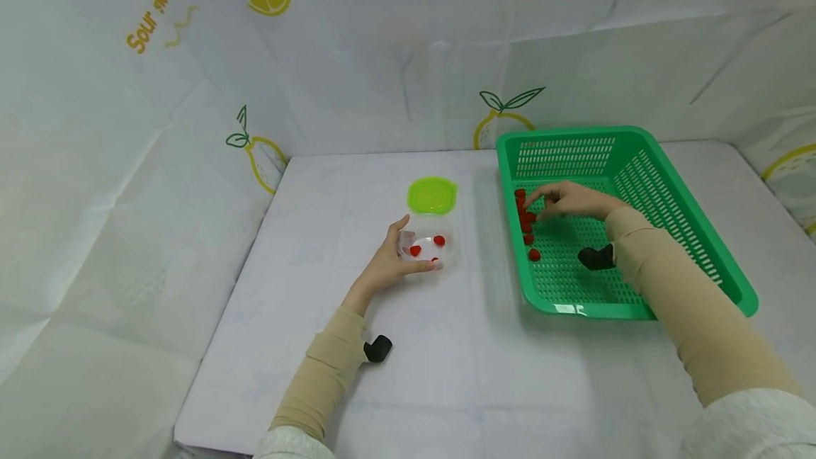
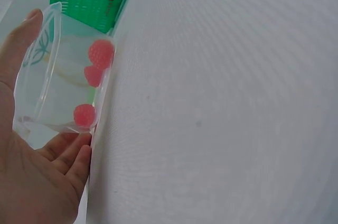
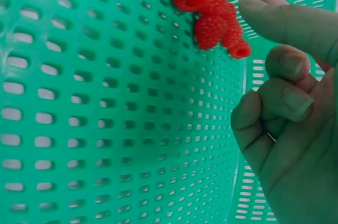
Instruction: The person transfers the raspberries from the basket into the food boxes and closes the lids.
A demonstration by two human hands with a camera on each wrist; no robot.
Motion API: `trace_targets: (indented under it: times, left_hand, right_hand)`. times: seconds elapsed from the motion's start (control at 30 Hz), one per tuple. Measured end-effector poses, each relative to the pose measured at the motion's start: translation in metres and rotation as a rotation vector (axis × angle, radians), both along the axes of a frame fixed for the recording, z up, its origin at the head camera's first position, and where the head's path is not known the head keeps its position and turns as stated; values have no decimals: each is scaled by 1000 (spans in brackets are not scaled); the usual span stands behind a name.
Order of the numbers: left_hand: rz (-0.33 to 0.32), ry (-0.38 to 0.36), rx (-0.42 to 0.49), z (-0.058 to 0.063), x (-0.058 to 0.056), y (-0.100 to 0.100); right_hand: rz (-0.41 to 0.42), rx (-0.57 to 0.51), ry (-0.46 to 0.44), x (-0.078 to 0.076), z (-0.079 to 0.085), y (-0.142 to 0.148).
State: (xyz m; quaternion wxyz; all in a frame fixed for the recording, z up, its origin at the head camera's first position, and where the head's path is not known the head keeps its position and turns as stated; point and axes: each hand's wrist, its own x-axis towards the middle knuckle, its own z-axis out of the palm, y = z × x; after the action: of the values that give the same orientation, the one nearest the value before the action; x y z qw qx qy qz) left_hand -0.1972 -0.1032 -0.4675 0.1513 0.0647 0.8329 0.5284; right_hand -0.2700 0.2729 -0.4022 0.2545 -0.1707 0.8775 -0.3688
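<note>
My left hand (image 1: pixel 386 264) grips a clear plastic container (image 2: pixel 68 71) from its left side, thumb and fingers spread around its wall. Three raspberries (image 1: pixel 439 240) lie inside it. In the left wrist view the container's base stands on the white tabletop. My right hand (image 1: pixel 570 200) is inside a green plastic basket (image 1: pixel 574 309), at a row of raspberries (image 3: pixel 211 29) along the basket's left side. Its index finger points at them, thumb apart from it in the head view, other fingers bent. No raspberry shows in its grasp; the index fingertip is partly hidden in the right wrist view.
A bright green lid (image 1: pixel 432 195) lies on the white table (image 1: pixel 446 367) just behind the container. One raspberry (image 1: pixel 534 254) sits nearer the basket's front, apart from the row. A white sheet (image 1: pixel 357 55) with lemon prints hangs behind and beside the table.
</note>
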Motion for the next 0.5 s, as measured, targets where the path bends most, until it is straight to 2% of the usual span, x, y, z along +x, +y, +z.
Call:
trace_targets:
  times: [0.5]
  left_hand:
    - [9,1,8,0,3,0]
  right_hand:
    - [17,54,-14,-3,-10,2]
